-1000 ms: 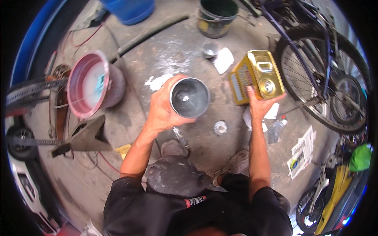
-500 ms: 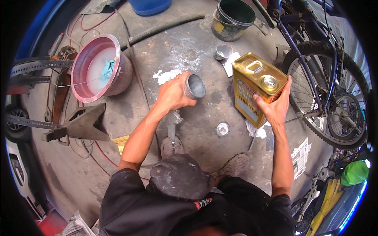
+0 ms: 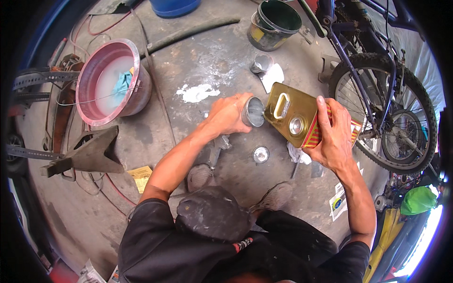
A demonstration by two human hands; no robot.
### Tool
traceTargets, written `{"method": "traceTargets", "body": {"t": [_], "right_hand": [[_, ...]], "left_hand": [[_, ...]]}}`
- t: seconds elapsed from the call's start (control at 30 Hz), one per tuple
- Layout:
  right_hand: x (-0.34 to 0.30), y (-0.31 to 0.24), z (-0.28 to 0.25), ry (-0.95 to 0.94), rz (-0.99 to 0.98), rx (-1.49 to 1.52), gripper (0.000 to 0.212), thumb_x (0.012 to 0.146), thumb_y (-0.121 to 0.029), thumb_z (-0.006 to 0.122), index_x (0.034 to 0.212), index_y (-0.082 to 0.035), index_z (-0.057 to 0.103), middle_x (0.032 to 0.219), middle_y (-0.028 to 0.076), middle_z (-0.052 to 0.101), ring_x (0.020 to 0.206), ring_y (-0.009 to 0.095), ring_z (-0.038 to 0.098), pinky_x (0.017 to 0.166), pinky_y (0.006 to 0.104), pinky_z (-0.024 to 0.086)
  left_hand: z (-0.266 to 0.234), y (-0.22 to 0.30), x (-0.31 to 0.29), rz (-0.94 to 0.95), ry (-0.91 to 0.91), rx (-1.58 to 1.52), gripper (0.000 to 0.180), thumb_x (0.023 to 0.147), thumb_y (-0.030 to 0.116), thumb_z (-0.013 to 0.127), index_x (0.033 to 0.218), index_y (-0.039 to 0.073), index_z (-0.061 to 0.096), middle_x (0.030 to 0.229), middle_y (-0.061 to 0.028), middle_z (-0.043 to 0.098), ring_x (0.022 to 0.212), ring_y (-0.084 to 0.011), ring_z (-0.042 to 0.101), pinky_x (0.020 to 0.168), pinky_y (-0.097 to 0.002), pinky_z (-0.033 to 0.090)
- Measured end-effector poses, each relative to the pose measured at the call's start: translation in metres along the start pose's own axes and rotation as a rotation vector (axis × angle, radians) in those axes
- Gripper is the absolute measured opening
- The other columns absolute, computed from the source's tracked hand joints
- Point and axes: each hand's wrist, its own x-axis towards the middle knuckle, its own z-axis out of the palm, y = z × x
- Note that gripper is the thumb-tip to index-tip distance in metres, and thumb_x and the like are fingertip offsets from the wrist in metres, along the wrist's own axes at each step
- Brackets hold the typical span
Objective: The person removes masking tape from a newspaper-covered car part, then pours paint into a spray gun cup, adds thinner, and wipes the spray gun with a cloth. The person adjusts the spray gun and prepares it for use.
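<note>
My left hand (image 3: 230, 115) is wrapped round a small grey metal cup (image 3: 255, 113), its mouth facing the can. A gold rectangular metal can (image 3: 289, 107) with a top handle and a small round cap or spout is tipped over toward the cup. My right hand (image 3: 334, 134) grips the can by its side. The can's upper corner is close to the cup's rim; whether liquid runs between them I cannot tell. Under my left forearm stands a grey metal tool (image 3: 216, 150) resembling a spray gun. A small round tub (image 3: 260, 154) with whitish contents sits on the floor nearby.
At left stand a pink basin (image 3: 84, 94) of milky water with a blue cloth and a metal stand (image 3: 96, 153). A dark bucket (image 3: 258, 37), another cup (image 3: 262, 62) and a white spill (image 3: 198, 93) lie ahead. A bicycle (image 3: 347, 89) fills the right.
My right hand has tipped the gold can from nearly upright toward the cup. My left hand has moved the cup right, beside the can's top.
</note>
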Motion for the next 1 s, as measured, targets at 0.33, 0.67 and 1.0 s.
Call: {"method": "traceTargets", "body": {"t": [0.33, 0.67, 1.0], "right_hand": [[0.009, 0.000, -0.039, 0.054, -0.109, -0.151, 0.111, 0.057, -0.025, 0.092, 0.156, -0.019, 0.042, 0.140, 0.023, 0.047, 0.124, 0.045, 0.052, 0.105, 0.0586, 0.040], [0.001, 0.023, 0.003, 0.144, 0.266, 0.258, 0.131, 0.058, -0.021, 0.093, 0.162, -0.003, 0.016, 0.142, 0.026, 0.047, 0.126, 0.042, 0.055, 0.108, 0.0456, 0.047], [-0.032, 0.055, 0.155, 0.763, 0.764, 0.195, 0.101, 0.072, -0.036, 0.095, 0.144, 0.001, 0.034, 0.139, 0.027, 0.045, 0.130, 0.036, 0.048, 0.114, 0.0472, 0.037]], "left_hand": [[0.002, -0.002, 0.009, -0.032, 0.004, -0.063, 0.084, 0.058, 0.027, 0.091, 0.133, 0.013, 0.057, 0.119, -0.0149, 0.071, 0.109, -0.0373, 0.068, 0.092, -0.0445, 0.056], [-0.027, 0.006, -0.001, 0.027, 0.303, -0.195, 0.093, 0.053, 0.024, 0.096, 0.136, 0.005, 0.057, 0.127, -0.0113, 0.069, 0.115, -0.0293, 0.069, 0.102, -0.0380, 0.054], [-0.074, 0.011, -0.072, 0.256, 0.641, -0.161, 0.098, 0.054, 0.025, 0.101, 0.137, 0.002, 0.054, 0.126, -0.0133, 0.069, 0.113, -0.0273, 0.070, 0.099, -0.0368, 0.054]]}}
